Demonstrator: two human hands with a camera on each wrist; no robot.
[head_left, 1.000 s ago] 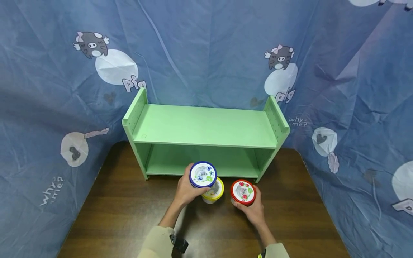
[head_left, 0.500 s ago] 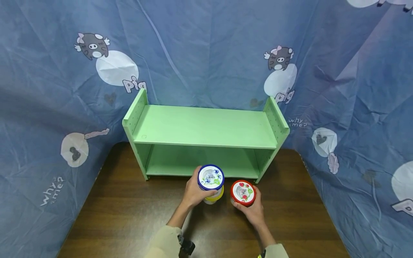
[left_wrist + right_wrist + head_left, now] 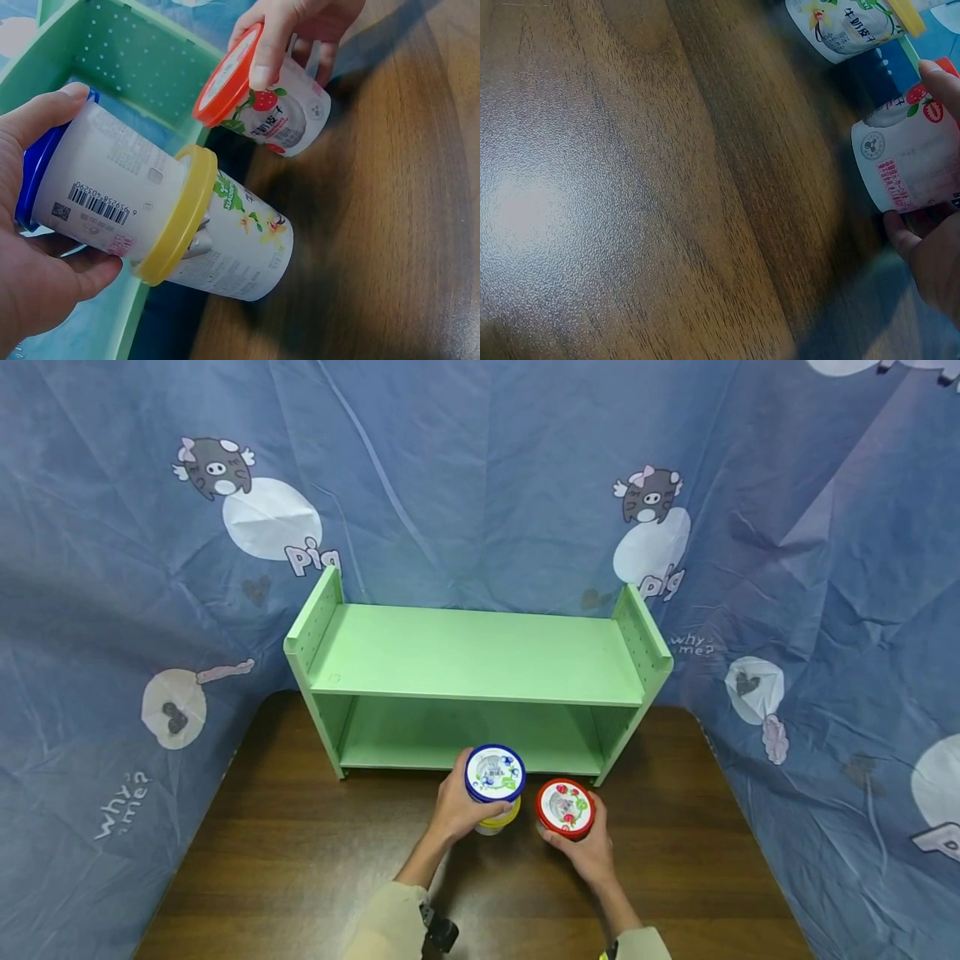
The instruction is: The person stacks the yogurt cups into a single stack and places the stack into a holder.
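My left hand (image 3: pixel 455 803) grips a white tub with a blue lid (image 3: pixel 495 773) and blueberry pictures. In the left wrist view the base of this blue-lidded tub (image 3: pixel 112 180) sits at the yellow lid of a second tub (image 3: pixel 232 240), which stands on the table. From above, the yellow-lidded tub (image 3: pixel 491 829) is mostly hidden under the blue one. My right hand (image 3: pixel 588 850) holds a red-lidded tub (image 3: pixel 566 807) with strawberry pictures, just right of the other two. Its thumb and fingers go round the sides of the red-lidded tub (image 3: pixel 907 154).
Behind the tubs stands a light green two-tier shelf (image 3: pixel 480 656) with raised side panels. It rests on a dark brown wooden table (image 3: pixel 300 852). A blue curtain (image 3: pixel 465 485) with pig pictures surrounds the back and sides.
My left hand has moved right and slightly toward me with the blue-lidded tub, from beside the yellow lid to over it. The right hand and red-lidded tub have stayed put.
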